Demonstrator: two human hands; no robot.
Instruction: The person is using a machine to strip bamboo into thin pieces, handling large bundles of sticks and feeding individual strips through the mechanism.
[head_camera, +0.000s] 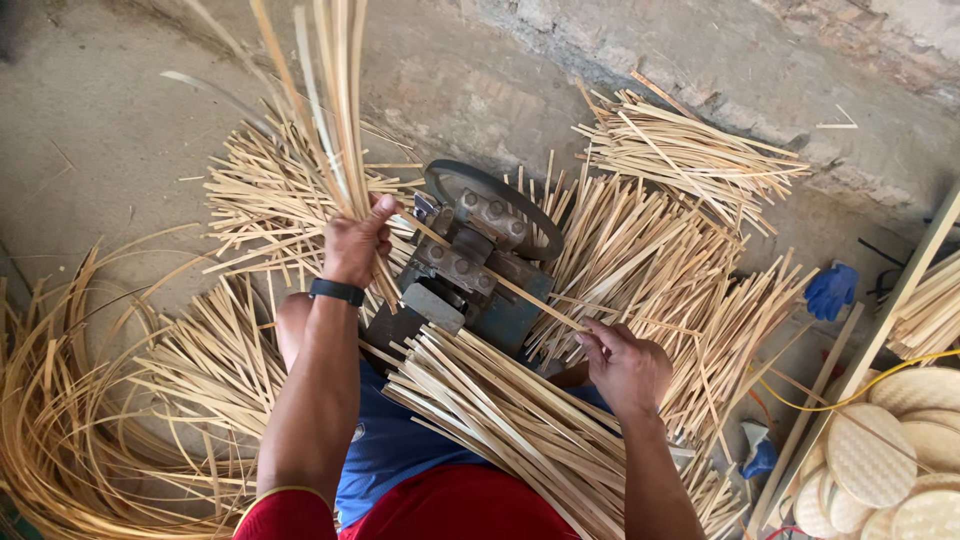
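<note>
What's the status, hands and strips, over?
Left hand gripping upright strip bundle. Right hand pinching single strip at the splitting machine. Cut strips piled across lap.

So around the edges: a blue glove (831, 288) lies on the concrete floor (90, 110) off to the right, with a yellow cord (800, 405) snaking just below it. Bottom right corner has a stack of round woven mats (885, 465), pale and overlapping each other. A long wooden plank (880, 340) runs diagonally beside them. On the far left there's a big tangle of curly thin shavings (55, 420). A rough stone wall (850, 60) sits along the top right.
</note>
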